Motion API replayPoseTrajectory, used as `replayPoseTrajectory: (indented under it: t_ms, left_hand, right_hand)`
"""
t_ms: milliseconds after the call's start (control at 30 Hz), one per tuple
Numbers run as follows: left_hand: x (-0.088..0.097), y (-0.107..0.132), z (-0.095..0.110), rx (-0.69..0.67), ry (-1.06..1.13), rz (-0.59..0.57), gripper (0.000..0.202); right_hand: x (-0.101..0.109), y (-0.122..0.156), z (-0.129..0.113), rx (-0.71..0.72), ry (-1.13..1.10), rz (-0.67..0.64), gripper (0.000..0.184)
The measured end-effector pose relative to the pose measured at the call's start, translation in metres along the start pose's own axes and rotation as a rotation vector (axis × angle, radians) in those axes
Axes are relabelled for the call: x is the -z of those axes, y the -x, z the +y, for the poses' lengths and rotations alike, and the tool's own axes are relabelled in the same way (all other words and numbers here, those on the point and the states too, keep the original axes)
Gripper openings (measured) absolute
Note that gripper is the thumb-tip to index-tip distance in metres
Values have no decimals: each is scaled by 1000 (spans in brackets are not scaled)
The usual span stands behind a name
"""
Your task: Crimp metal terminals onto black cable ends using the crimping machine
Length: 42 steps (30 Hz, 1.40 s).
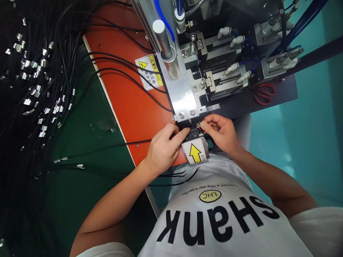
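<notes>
My left hand (163, 146) rests on the orange machine top (128, 96), fingers curled, its forefinger pressing a thin black cable into the small black fixture (193, 135) at the machine's front. My right hand (221, 132) pinches the fine red and black wire ends at that same fixture, just under the silver metal plate (182, 96). A white tag with a yellow arrow (195, 151) hangs below the fixture. More black cables (171, 176) trail under my left wrist.
A large bundle of black cables with metal-tipped ends (34, 82) lies on the green table (88, 135) at left. Pneumatic cylinders and clamps (227, 67) fill the machine behind. Red-handled scissors (264, 93) lie on its dark base. A yellow warning label (149, 71) is stuck on the orange top.
</notes>
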State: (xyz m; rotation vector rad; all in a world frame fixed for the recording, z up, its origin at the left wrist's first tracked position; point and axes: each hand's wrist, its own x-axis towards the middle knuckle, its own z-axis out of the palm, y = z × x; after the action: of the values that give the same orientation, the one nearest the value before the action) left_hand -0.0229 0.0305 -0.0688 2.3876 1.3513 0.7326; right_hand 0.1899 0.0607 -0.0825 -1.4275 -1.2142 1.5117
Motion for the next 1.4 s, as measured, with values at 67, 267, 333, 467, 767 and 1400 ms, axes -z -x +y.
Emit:
replayPoseTrajectory:
  t_ms: [67, 267, 333, 467, 767, 1400]
  left_hand:
    - [0, 0, 0, 3, 4, -8, 31]
    - [0, 0, 0, 11, 1, -23, 32]
    - [1, -1, 1, 11, 16, -26, 32]
    - [2, -2, 2, 14, 16, -52, 33]
    - [1, -2, 3, -9, -21, -96, 36]
    - [3, -5, 6, 18, -11, -74, 25]
  right_hand:
    - [0, 0, 0, 0, -3, -4, 11]
    - [-1, 2, 0, -19, -9, -3, 12]
    - [-1, 2, 0, -24, -15, 0, 13]
    - [-2, 1, 0, -36, -27, -10, 13]
    - [-1, 1, 0, -59, 25, -25, 13]
    - [11, -2, -4, -130, -90, -73, 17]
